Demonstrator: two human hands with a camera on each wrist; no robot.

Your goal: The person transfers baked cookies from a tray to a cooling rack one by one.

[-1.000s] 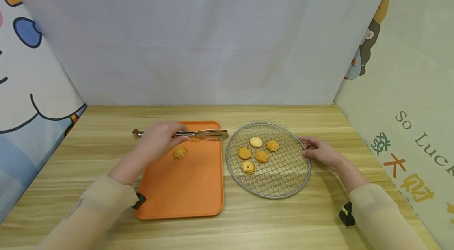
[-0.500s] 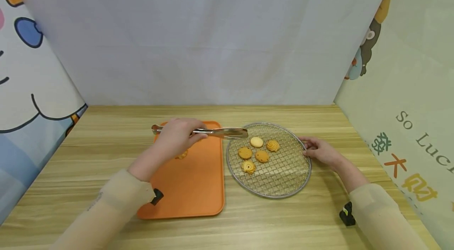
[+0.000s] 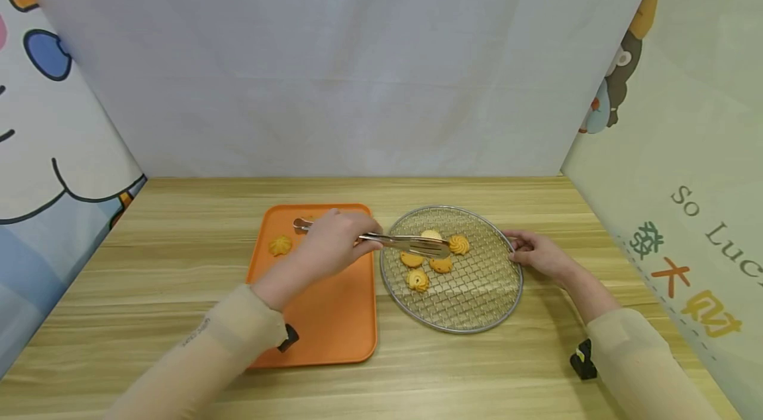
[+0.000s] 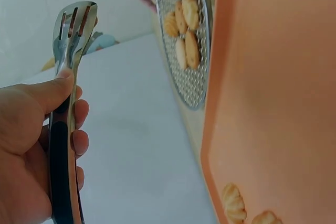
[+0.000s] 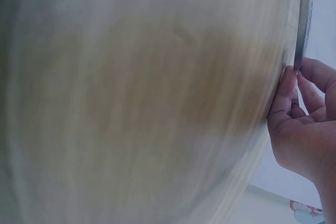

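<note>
Two hands out over the work, one gripping, one steadying

The left hand point(image 3: 332, 244) reaches forward and to the right, thumb lying along the top and fingers curled beneath, gripping firmly; its forearm slants up from the lower left in a beige sleeve. The right hand point(image 3: 536, 254) rests low with its fingertips point(image 5: 287, 80) pinching lightly, forearm angling in from the lower right.
</note>
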